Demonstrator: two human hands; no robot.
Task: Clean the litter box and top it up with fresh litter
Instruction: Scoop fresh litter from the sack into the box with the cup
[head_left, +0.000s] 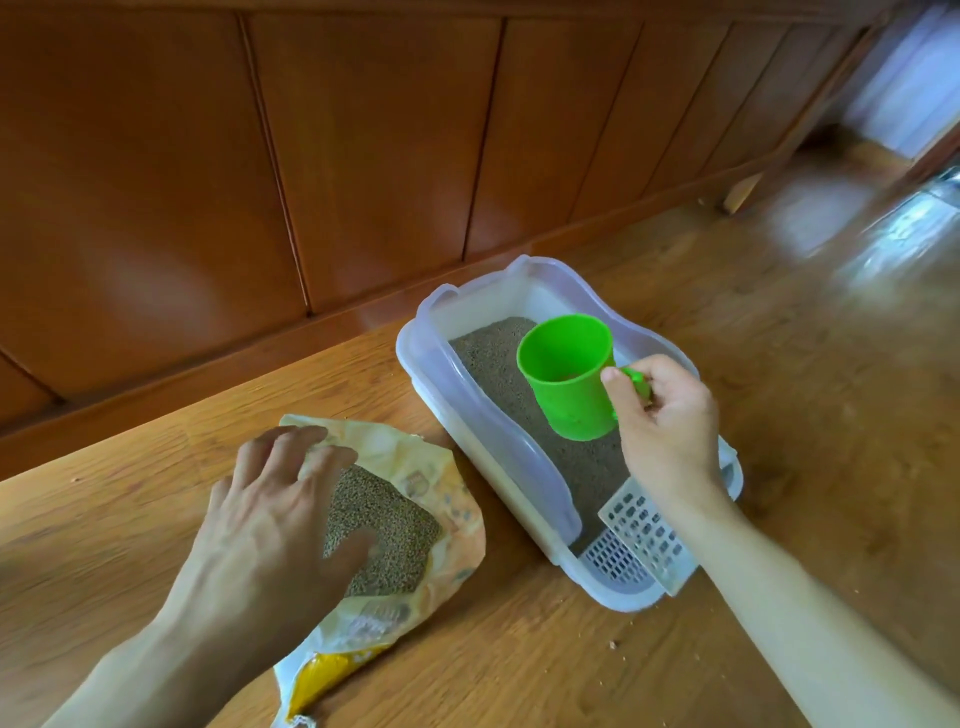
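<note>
A white plastic litter box (431, 332) sits on the wooden floor, filled with grey-brown litter (488, 353). My right hand (667, 421) grips the handle of a green plastic cup (569, 376), held tilted over the litter with its mouth facing me. A white slotted scoop (644, 535) leans in the box's near end. To the left lies an open yellow litter bag (441, 504) with litter (384, 530) showing in its mouth. My left hand (275, 525) rests with spread fingers on the bag's opening.
A wood-panelled wall (260, 156) runs along the far side, close behind the box. A few stray litter grains (615, 644) lie on the floor near the box. Bare wooden floor (779, 364) stretches to the right.
</note>
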